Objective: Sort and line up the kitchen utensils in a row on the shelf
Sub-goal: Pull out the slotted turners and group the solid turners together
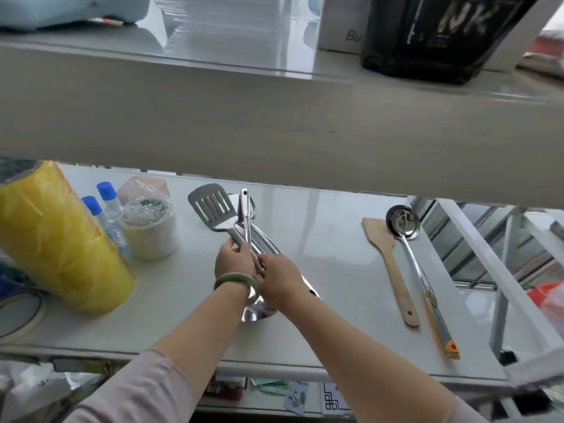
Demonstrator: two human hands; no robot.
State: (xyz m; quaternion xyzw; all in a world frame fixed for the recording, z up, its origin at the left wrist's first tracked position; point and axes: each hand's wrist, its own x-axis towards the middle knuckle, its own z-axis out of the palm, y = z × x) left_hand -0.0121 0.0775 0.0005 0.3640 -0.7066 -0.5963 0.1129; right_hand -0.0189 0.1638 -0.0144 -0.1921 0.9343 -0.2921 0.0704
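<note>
A bundle of steel utensils lies at the middle of the white shelf [320, 239]. My left hand [233, 259], with a green bangle on its wrist, grips the handle of a slotted steel spatula [212, 207] whose blade points to the back. My right hand [282, 280] is closed on other steel handles [246, 215] in the same bundle; a steel ladle bowl [254, 311] shows under my wrists. To the right, a wooden spatula [389, 264] and a steel ladle with an orange-tipped handle [412, 257] lie side by side, handles toward me.
On the left stand a big yellow wrapped roll [55, 236], two blue-capped bottles [105, 206], a plastic-covered white cup [149, 230] and a tape roll [18, 312]. An upper shelf [274, 123] overhangs the back. A white frame [488, 270] bounds the right end.
</note>
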